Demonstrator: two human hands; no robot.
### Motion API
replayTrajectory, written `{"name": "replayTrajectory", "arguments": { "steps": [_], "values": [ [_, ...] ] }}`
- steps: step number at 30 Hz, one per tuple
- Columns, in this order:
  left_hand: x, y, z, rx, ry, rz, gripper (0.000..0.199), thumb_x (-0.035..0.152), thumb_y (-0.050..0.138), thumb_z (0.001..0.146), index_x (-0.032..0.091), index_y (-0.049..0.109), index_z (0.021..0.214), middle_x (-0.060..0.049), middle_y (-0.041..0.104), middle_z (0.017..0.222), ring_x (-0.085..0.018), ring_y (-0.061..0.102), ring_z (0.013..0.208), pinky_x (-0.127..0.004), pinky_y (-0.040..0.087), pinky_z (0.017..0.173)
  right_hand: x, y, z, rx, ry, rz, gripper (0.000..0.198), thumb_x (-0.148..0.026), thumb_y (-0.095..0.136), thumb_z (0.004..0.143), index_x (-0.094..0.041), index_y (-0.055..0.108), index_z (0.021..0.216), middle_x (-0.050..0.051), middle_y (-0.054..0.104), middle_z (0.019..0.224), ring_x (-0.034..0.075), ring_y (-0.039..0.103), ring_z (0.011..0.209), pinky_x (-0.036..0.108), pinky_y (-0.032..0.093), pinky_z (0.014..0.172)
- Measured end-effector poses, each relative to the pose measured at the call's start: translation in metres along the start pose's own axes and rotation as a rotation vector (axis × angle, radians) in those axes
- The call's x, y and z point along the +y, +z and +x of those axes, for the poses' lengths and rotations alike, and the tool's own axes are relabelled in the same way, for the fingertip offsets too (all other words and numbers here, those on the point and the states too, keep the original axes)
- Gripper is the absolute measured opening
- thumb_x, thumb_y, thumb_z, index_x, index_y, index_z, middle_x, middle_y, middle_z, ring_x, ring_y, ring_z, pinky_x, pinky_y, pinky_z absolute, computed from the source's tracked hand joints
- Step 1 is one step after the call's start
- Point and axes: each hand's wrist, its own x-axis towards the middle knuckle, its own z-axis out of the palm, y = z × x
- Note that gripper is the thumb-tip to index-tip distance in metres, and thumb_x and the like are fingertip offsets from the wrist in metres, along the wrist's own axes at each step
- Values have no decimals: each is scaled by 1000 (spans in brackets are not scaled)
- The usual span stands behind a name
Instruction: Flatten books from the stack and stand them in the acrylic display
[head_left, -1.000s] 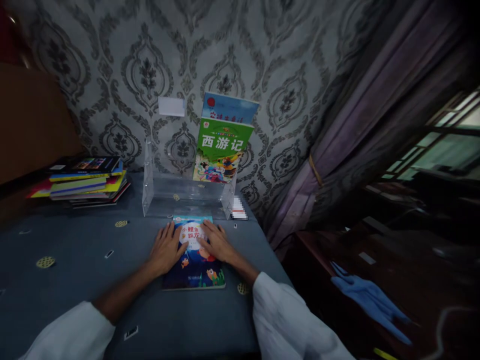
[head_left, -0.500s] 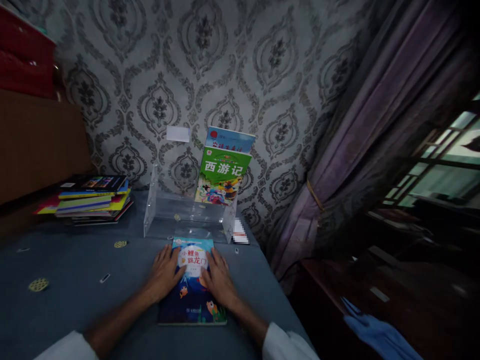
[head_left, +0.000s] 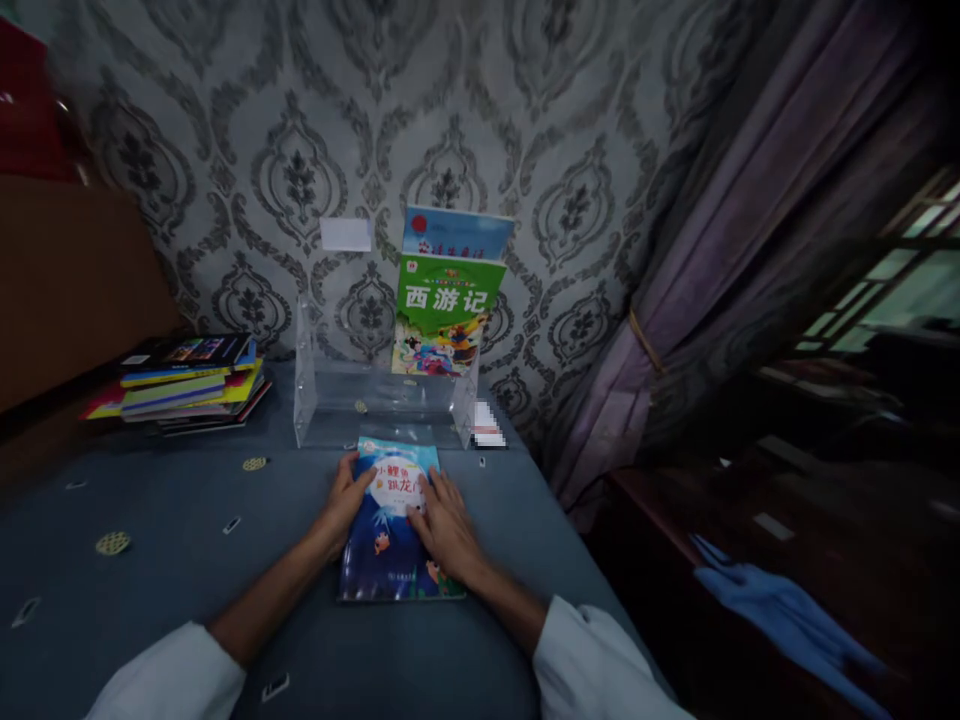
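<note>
A blue picture book (head_left: pixel 390 545) with a white circle and red and black Chinese characters lies on the cloth-covered table, cover up. My left hand (head_left: pixel 341 510) has closed on its left edge, thumb on the cover and fingers curled around the side. Across the right part of the cover my right hand (head_left: pixel 446 530) rests with fingers stretched out and the thumb pointing inward. Just behind stands a clear acrylic book rack (head_left: pixel 360 388). A green book (head_left: pixel 450 315) leans in the rack's right side, with a light blue book (head_left: pixel 457 232) behind it.
A pile of books (head_left: pixel 184 390) lies on the table's left. A pixelated card (head_left: pixel 489 425) sits beside the rack. The patterned wall (head_left: pixel 300 180) rises behind, a purple curtain (head_left: pixel 637 320) hangs right, and a blue cloth (head_left: pixel 780 610) lies lower right.
My left hand has gone from lying on the cover to curling around the book's left edge. My right hand stays on the cover. The camera view has shifted.
</note>
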Motion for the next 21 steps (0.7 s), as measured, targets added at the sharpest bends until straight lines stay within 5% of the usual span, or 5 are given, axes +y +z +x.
{"name": "replayTrajectory", "arguments": {
  "steps": [9, 15, 21],
  "values": [
    [21, 9, -11, 123, -101, -159, 44, 38, 76, 82, 23, 58, 119, -3, 73, 95, -19, 71, 87, -32, 56, 81, 4, 6, 0, 33, -31, 108, 71, -57, 42, 100, -13, 38, 155, 19, 29, 165, 38, 21, 154, 59, 21, 124],
    [18, 12, -8, 130, -66, -215, 26, 38, 73, 85, 17, 70, 100, -7, 75, 103, -23, 70, 103, -35, 52, 97, 2, 4, -1, 67, -30, 262, 74, -61, 41, 99, -13, 37, 155, 20, 28, 165, 36, 23, 154, 58, 22, 124],
    [19, 15, -12, 56, -73, -307, 36, 47, 73, 85, 17, 71, 105, -8, 74, 114, -24, 68, 113, -37, 52, 101, 4, 3, 1, 163, 34, 548, 88, -70, 52, 91, -17, 31, 158, 15, 24, 167, 31, 22, 155, 52, 21, 126]
  ]
}}
